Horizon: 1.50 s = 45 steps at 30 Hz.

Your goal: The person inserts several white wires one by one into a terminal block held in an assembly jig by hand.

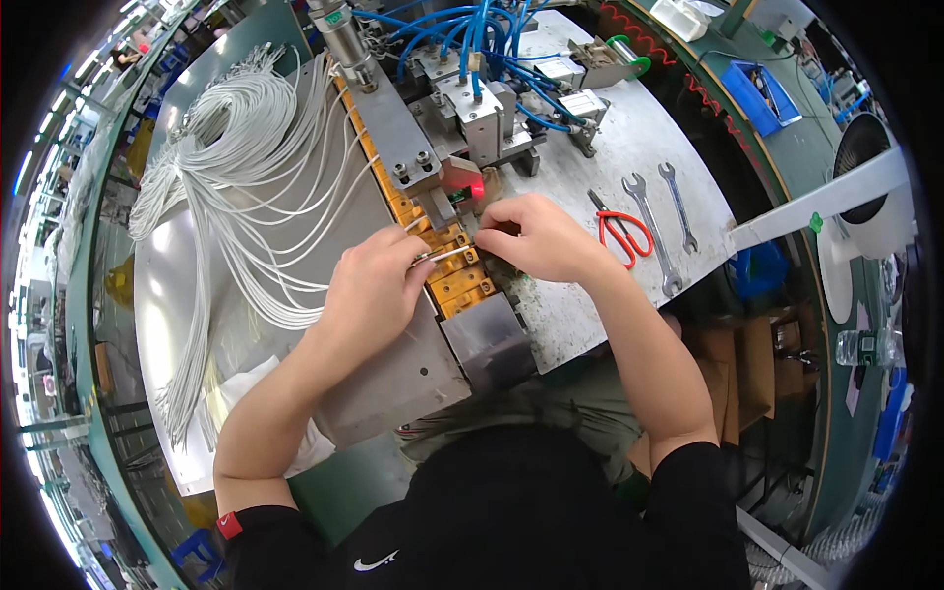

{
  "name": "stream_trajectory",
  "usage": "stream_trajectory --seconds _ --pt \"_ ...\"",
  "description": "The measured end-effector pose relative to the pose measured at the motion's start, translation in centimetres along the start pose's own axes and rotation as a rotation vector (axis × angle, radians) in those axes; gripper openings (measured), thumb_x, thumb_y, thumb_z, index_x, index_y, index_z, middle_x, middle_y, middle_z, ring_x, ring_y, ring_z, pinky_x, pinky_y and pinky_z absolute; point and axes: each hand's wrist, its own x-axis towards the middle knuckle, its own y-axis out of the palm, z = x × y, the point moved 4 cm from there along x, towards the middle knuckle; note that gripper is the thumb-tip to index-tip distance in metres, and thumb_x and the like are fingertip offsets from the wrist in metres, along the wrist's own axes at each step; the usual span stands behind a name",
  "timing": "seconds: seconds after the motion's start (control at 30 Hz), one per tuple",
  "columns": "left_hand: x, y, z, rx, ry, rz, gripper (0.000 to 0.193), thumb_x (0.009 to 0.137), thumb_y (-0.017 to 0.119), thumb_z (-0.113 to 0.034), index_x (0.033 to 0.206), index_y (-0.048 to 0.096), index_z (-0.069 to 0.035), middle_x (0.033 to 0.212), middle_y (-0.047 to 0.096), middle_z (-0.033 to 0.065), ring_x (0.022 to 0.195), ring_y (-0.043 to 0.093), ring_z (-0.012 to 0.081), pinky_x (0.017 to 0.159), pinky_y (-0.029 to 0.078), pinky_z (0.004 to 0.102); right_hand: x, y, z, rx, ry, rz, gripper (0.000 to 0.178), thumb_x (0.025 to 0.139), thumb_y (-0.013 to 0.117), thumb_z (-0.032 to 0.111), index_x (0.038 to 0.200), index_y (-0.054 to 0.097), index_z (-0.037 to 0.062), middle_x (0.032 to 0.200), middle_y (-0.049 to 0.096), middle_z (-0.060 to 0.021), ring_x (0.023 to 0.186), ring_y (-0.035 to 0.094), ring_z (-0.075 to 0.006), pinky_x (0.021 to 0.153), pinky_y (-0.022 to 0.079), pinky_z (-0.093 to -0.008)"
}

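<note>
Pinching a White Wire Crosswise Over the Orange Blocks

From where I stand, the thin white wire lies between the person's two sets of fingertips, over a row of orange blocks. Its long axis runs across the row, and the visible end points toward the right hand's fingers, angled slightly away from the body. The left hand has thumb and forefinger clamped on the wire at its left part. On the right hand, thumb and forefinger are bent in close to the wire's far end; whether they grip it, I can't tell.

Just on the body side of the fingers, the row meets a grey block. Beyond the fingertips, a steel bar sits along the row, a reddish part beside its near end. Farther off rise metal fixtures fed by blue tubes.

Out to the left of the left fingers, a big looped bundle of white cables spreads over a metal plate. To the right of the right fingers lie red-handled scissors, and past them two wrenches, lengthwise and roughly side by side.
</note>
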Motion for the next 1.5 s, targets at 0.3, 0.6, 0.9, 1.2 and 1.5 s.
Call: stream_trajectory --seconds 0.3,0.6,0.9,1.2,1.5 --pt "-0.3 0.7 -1.2 0.161 0.061 0.026 0.007 0.079 0.063 -0.005 0.083 0.059 0.0 0.079 0.056 0.014 0.072 0.059 0.0343 0.061 0.046 0.0438 0.2 1.6 -2.7 0.595 0.264 0.193 0.02 0.089 0.057 0.017 0.077 0.059 0.0002 0.061 0.052 -0.0008 0.052 0.046 -0.0086 0.048 0.034 -0.0245" --pt "-0.4 -0.9 0.3 -0.333 0.007 -0.037 0.015 0.085 0.058 0.0 0.098 0.065 0.001 0.086 0.065 0.0094 0.069 0.059 0.0169 0.06 0.047 0.0283 0.0 0.8 -4.6 0.795 0.326 -0.094 0.015 0.09 0.058 0.016 0.079 0.06 0.0047 0.061 0.05 0.0024 0.052 0.044 -0.0047 0.046 0.031 -0.022" --pt "-0.2 -0.7 0.1 -0.568 -0.242 0.286 0.019 0.086 0.059 -0.003 0.104 0.065 0.001 0.091 0.069 0.0084 0.074 0.057 0.0071 0.063 0.045 0.0218 -1.2 1.3 3.6 0.389 -0.04 0.023 0.011 0.087 0.063 0.01 0.09 0.064 -0.0011 0.069 0.059 0.0003 0.059 0.052 -0.0043 0.052 0.041 -0.0205" --pt "0.1 -2.3 -1.0 -0.496 -0.089 -0.026 0.015 0.085 0.063 -0.004 0.097 0.067 0.002 0.082 0.068 0.0078 0.069 0.056 0.0095 0.063 0.044 0.0232 -1.7 1.0 3.4 0.477 0.054 0.025 0.012 0.088 0.063 0.01 0.09 0.063 -0.002 0.071 0.061 -0.0001 0.058 0.052 -0.0043 0.052 0.042 -0.02" --pt "-0.6 -0.6 -1.1 -0.511 -0.12 0.102 0.011 0.085 0.063 -0.004 0.091 0.066 0.004 0.073 0.064 0.0091 0.066 0.056 0.0119 0.06 0.044 0.0267 -2.4 1.0 3.8 0.392 0.156 0.057 0.009 0.088 0.06 0.007 0.087 0.062 -0.0016 0.07 0.059 0.0005 0.059 0.052 -0.0042 0.053 0.042 -0.0198"
